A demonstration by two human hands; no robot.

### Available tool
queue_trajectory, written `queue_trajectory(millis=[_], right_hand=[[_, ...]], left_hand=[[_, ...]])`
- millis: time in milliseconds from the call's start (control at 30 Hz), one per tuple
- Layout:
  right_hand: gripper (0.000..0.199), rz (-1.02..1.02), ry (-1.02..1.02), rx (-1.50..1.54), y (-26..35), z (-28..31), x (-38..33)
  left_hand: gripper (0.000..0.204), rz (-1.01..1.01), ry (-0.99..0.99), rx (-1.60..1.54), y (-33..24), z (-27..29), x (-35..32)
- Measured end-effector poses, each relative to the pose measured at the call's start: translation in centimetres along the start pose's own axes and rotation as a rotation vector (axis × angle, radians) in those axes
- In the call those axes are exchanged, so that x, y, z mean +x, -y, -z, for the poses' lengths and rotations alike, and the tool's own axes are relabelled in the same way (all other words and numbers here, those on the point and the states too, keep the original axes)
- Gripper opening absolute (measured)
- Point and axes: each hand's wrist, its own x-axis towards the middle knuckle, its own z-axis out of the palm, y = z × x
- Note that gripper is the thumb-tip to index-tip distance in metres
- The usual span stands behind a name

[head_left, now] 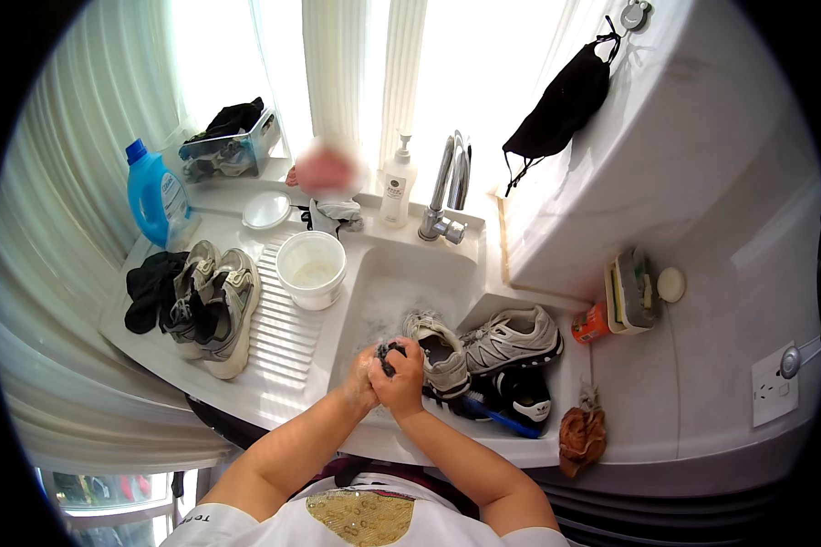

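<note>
here both hands meet over the near edge of the white sink: the left hand and the right hand are pressed together, fingers closed around a small dark item that shows only as a dark patch between them; what it is i cannot tell. just to the right of the hands a grey sneaker lies in the basin, and a second grey sneaker sits on the ledge beside it, with a blue brush along the front rim. little free room remains on that side. to the left, the ribbed draining board carries a white tub and, near its outer edge, another pair of sneakers on a dark cloth. a blue detergent bottle stands at the far left corner, and the tap rises behind the basin next to a white pump bottle.
</note>
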Motion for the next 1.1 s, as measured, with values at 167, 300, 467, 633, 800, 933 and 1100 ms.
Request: queue_trajectory(millis=[167, 300, 467, 633, 800, 933, 1100], right_hand=[[0.015, -0.167, -0.061, 0.008, -2.3, -1.3, -1.8], [0.016, -0.239, -0.155, 0.001, -3.1, -1.0, -1.0], [0.016, -0.270, -0.117, 0.065, -3.0, -1.0, -0.1], [0.034, -0.105, 0.172, 0.393, -1.0, -2.5, -4.9], [0.016, -0.096, -0.197, -0.023, -2.3, -0.4, 0.5], [0.011, 0.195, -0.088, 0.153, 3.8, 0.8, 0.7], [0.015, -0.003, -0.206, 0.055, -2.7, 0.0, 1.0]], left_hand=[[0.038, 0.059, -0.052, -0.003, -0.2, -2.4, -1.4], [0.030, 0.020, -0.025, -0.068, -0.7, -2.9, -1.7], [0.036, -0.040, -0.131, 0.071, 0.2, -2.1, -0.7], [0.024, 0.090, 0.358, -0.208, -0.8, -0.5, 0.4], [0.026, -0.024, -0.105, 0.077, -0.6, -5.3, -1.9], [0.025, 0.027, 0.470, -0.102, -1.1, 0.4, 0.7], [0.023, -0.074, -0.086, 0.083, -0.5, -5.9, -1.7]])
